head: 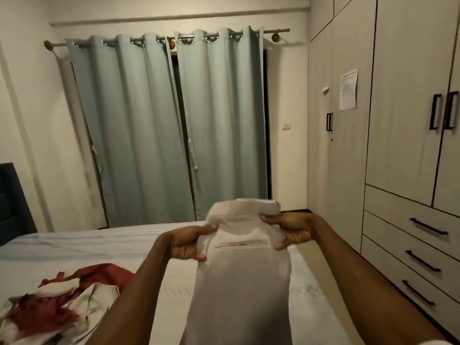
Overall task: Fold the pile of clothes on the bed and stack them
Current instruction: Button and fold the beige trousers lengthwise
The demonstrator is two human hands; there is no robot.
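Trousers (239, 275) gripped at waistband; left hand (190, 242), right hand (291, 229), fingers curled.

trousers (239, 282) cut off at btm edge, clothes pile (57, 307) blurred, cropped left

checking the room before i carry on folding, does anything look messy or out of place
Only the crumpled red and white clothes stand out, lying unfolded in a heap at the near left of the pale bed. The light grey trousers hang from both hands, left and right. The small paper note on the wardrobe curls loose.
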